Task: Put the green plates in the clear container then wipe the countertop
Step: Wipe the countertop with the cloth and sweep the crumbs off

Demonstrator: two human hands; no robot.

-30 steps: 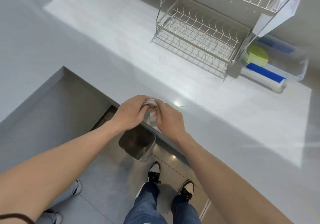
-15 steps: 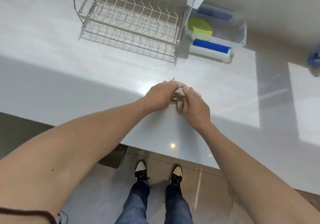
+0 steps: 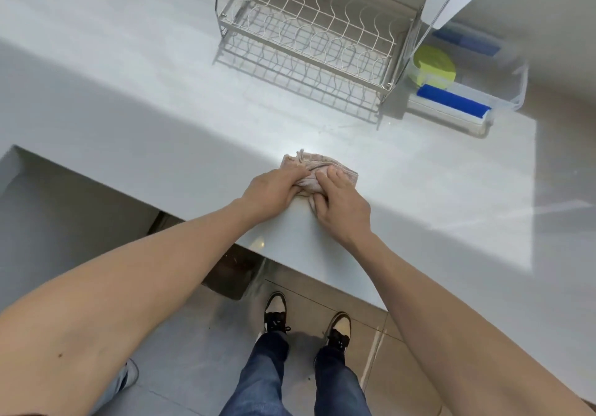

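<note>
- two hands: my left hand and right hand grip the cloth, moved from the bin onto the countertop.
- plates sit in the container; wiping starts.

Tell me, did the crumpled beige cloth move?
Yes. The crumpled beige cloth moved from above the counter's edge onto the grey countertop, toward the wire dish rack.

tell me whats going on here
A person has both hands on a beige cloth lying on the grey countertop, near its front edge. The left hand and right hand grip it with curled fingers. The green plates already sit in the clear container, beside an empty dish rack.
</note>
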